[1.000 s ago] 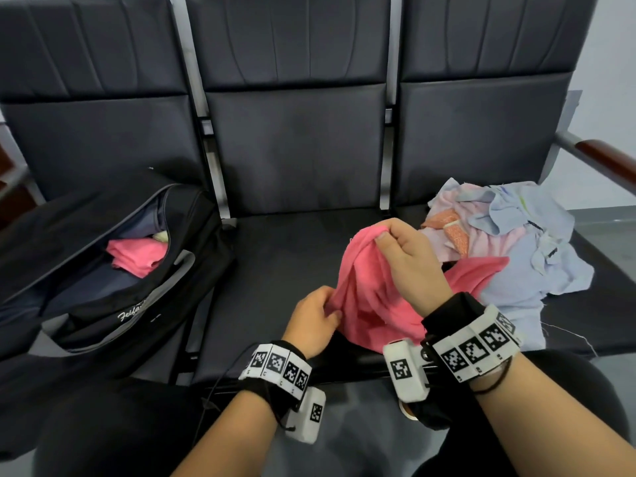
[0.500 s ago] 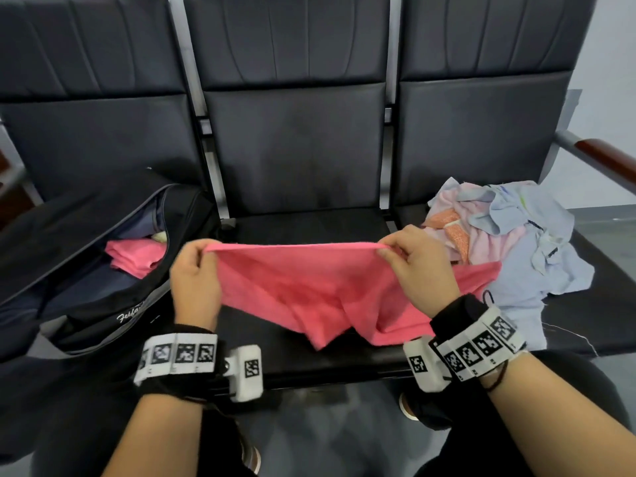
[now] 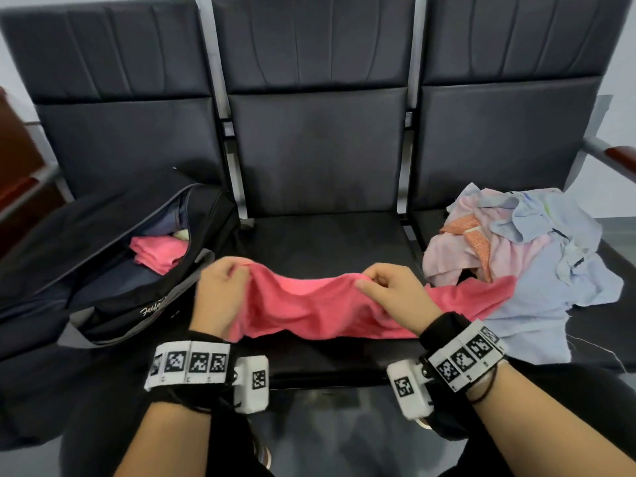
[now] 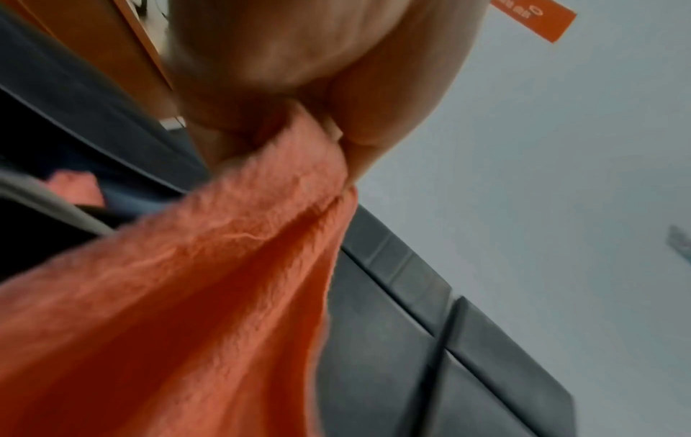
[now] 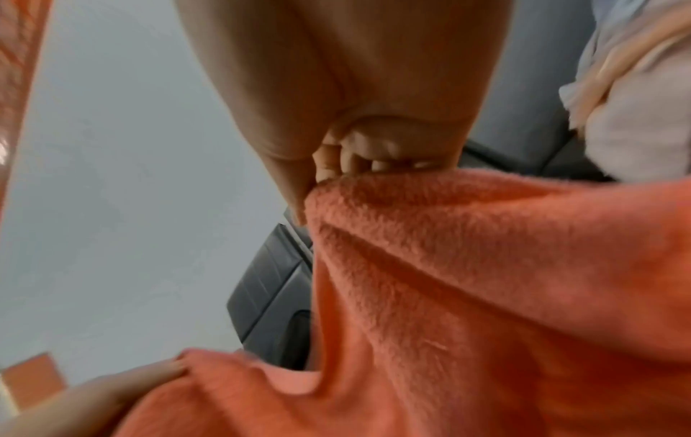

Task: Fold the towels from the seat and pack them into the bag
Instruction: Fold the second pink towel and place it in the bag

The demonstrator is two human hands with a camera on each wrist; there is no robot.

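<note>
Row of 3 black seats [image 3: 320, 249], grey wall. Your left hand [image 3: 220, 297] and right hand [image 3: 395, 297] each pinch the pink towel [image 3: 309, 308] over the middle seat; open bag [image 3: 113, 270] left of your grip. Wrist views alone show thumb-to-finger pinches.

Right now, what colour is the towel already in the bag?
Pink, the same as the towel in both hands. The packed towel in the bag shows best in the head view.

place: waiting area | cue: row of linked black padded seats [image 3: 320, 149]

Black three-seat bench [image 3: 320, 242], open bag [image 3: 113, 294] left, pink towel [image 3: 320, 308] middle, crumpled cloth pile [image 3: 537, 270] right
</note>
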